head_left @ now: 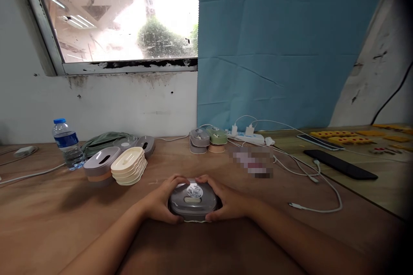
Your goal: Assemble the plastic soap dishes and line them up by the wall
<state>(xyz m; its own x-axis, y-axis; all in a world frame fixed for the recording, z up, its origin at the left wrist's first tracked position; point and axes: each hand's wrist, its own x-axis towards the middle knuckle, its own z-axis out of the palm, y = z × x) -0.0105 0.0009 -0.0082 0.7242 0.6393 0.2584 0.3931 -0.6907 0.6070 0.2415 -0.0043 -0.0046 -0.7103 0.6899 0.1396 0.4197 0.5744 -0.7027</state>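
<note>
A grey oval plastic container [192, 206] stands on the table in front of me, with a clear lid and a round printed label on top. My left hand [163, 200] wraps round its left side, fingers at the far edge and thumb at the near corner. On the opposite side my right hand [226, 200] grips it the same way. To the left rear lie a stack of cream lids [128, 167] and a grey-mauve container [100, 165] with an orange band. Farther back sit a grey lidded container [199, 138] and a green one [217, 136].
A water bottle [66, 144] and a dark green cloth bag [105, 141] stand at the left rear. Behind the containers is a white power strip [250, 137] with chargers. A white cable [322, 211] and a black phone-like slab [338, 165] lie to the right, near yellow parts [342, 134].
</note>
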